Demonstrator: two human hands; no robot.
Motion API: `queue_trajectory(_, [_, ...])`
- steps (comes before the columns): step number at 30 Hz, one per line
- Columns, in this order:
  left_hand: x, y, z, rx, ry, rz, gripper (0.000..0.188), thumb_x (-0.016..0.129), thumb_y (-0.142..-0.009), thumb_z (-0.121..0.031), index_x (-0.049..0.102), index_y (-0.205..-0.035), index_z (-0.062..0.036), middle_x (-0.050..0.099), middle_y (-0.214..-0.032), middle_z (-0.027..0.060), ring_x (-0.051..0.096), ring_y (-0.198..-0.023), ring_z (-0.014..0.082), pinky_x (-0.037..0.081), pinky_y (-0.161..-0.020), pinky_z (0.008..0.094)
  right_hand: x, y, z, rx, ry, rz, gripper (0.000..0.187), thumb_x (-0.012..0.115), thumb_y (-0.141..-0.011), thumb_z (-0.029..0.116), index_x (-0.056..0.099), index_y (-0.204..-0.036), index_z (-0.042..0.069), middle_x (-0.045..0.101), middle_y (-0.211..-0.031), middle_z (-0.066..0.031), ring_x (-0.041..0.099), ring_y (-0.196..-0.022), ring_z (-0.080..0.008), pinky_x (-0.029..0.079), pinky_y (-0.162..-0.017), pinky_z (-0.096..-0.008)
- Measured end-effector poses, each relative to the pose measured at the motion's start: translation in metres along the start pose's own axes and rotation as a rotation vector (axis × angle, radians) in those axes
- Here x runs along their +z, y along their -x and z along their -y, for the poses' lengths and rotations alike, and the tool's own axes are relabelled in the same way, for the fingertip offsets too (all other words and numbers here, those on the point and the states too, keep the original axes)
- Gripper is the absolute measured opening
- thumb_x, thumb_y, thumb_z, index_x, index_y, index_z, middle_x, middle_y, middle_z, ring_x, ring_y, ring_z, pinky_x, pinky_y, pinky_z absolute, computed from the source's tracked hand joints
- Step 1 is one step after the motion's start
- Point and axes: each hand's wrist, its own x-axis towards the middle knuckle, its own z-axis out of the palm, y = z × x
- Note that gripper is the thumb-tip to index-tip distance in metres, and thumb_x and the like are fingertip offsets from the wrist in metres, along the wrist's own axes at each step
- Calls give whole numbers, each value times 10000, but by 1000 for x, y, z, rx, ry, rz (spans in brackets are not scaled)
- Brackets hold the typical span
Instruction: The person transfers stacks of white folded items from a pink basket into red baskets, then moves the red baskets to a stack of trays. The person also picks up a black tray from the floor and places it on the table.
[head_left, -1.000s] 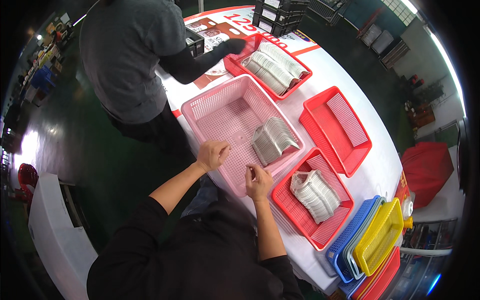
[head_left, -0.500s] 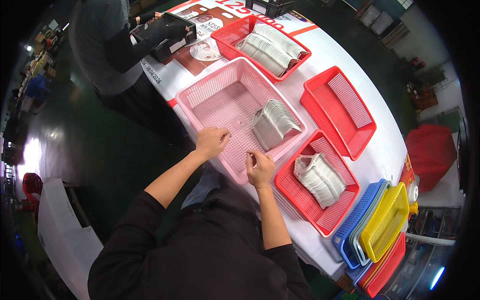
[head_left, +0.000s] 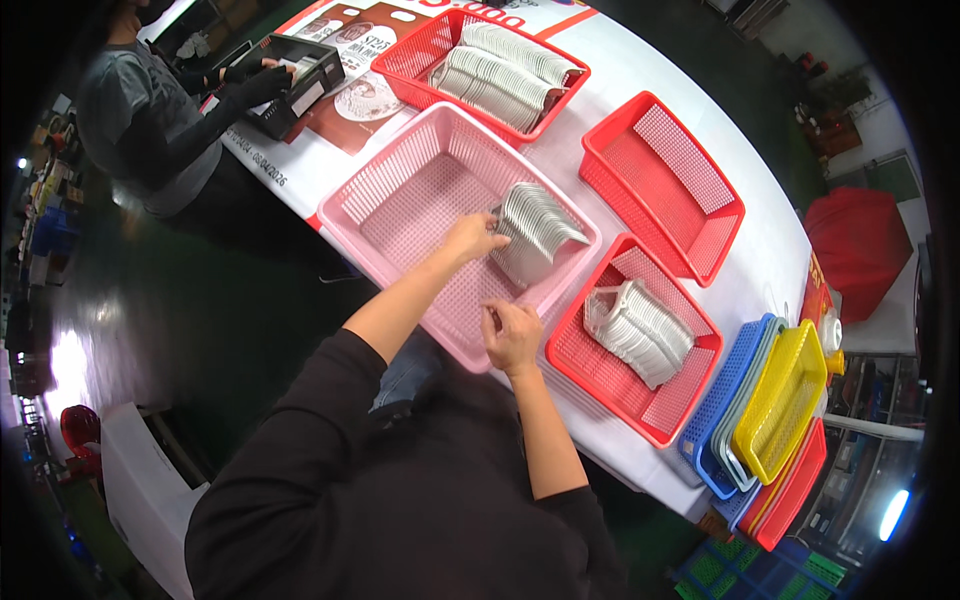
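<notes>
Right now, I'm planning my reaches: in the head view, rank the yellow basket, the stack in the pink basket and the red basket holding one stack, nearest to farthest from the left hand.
1. Stack in the pink basket, just right of the left hand.
2. Red basket, right of the pink one.
3. Yellow basket, at lower right.

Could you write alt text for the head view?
A person's left hand is at grey stacked pieces in a pink basket, the right hand over its near side. Red baskets stand nearby; another person handles a black crate.
</notes>
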Motion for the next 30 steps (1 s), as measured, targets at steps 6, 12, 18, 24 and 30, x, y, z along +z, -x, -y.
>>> queue_trajectory(6, [8, -14, 17, -20, 165, 91, 512, 758, -726, -238, 610, -1120, 54, 667, -1001, 175, 648, -925, 246, 506, -822, 337, 0, -1, 1, 33, -1, 12, 112, 657, -726, 102, 631, -830, 134, 577, -605, 10, 551, -544, -166, 394, -597, -312])
queue_trajectory(12, [9, -15, 23, 33, 128, 116, 469, 742, -726, -256, 625, -1100, 0, 675, -1017, 161, 657, -906, 268, 510, -805, 377, -1, 0, -2, 3, -27, -28, 110, 656, -721, 90, 633, -825, 118, 586, -616, -5, 566, -562, -177, 409, -609, -319])
queue_trajectory(18, [-18, 5, 9, -36, -64, -7, 484, 684, -796, -168, 553, -1246, -47, 656, -1099, 139, 663, -835, 208, 530, -729, 321, -6, -3, -3, -6, -51, 40, 128, 656, -733, 86, 641, -860, 97, 624, -701, -38, 597, -629, -196, 439, -623, -314])
queue_trajectory(24, [3, 45, -70, 190, 134, -86, 300, 623, -850, -92, 608, -1144, -32, 682, -1008, 96, 637, -766, 173, 515, -701, 292, -46, 28, -6, 313, -317, -211, 182, 615, -800, 0, 636, -980, 21, 641, -866, -98, 625, -737, -176, 496, -669, -291])
queue_trajectory(30, [89, 86, -145, 481, 225, 281, 263, 621, -840, -102, 637, -1088, -17, 676, -992, 126, 651, -849, 202, 508, -760, 321, -111, 96, -51, 413, 144, -332, 134, 597, -789, -7, 639, -908, 37, 632, -820, -106, 628, -753, -247, 502, -668, -332])
